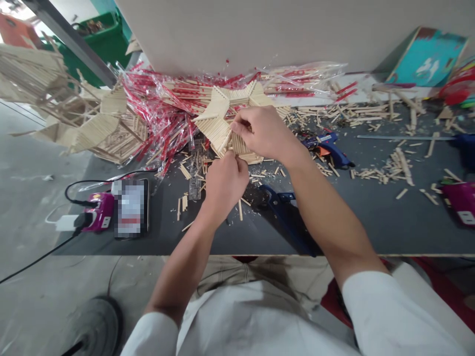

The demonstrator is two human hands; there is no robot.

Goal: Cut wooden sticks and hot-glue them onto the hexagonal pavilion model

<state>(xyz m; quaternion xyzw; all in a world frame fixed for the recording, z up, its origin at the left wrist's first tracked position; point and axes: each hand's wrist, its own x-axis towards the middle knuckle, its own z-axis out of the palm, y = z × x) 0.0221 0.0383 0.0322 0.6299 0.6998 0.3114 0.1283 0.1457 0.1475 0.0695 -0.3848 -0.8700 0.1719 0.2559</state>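
Note:
A star-like model of pale wooden sticks (215,129) lies on the dark table, its panels built from sticks laid side by side. My left hand (227,180) is closed at the model's near corner, its fingertips gripping the edge there. Over the model's right side, my right hand (265,132) is pinched with thumb and forefinger together, against or just above the sticks. Whatever sits in that pinch is hidden. Under the forearms lies a dark blue hand tool (284,210). A blue glue gun (336,151) with an orange trigger rests right of my right wrist.
Red-and-clear plastic packets of sticks (159,106) heap behind the model. A larger stick structure (92,131) stands left. A phone (130,207) lies beside a purple power adapter (99,212) with cables. Loose stick pieces (386,168) litter the right. A turquoise board (426,59) leans on the wall.

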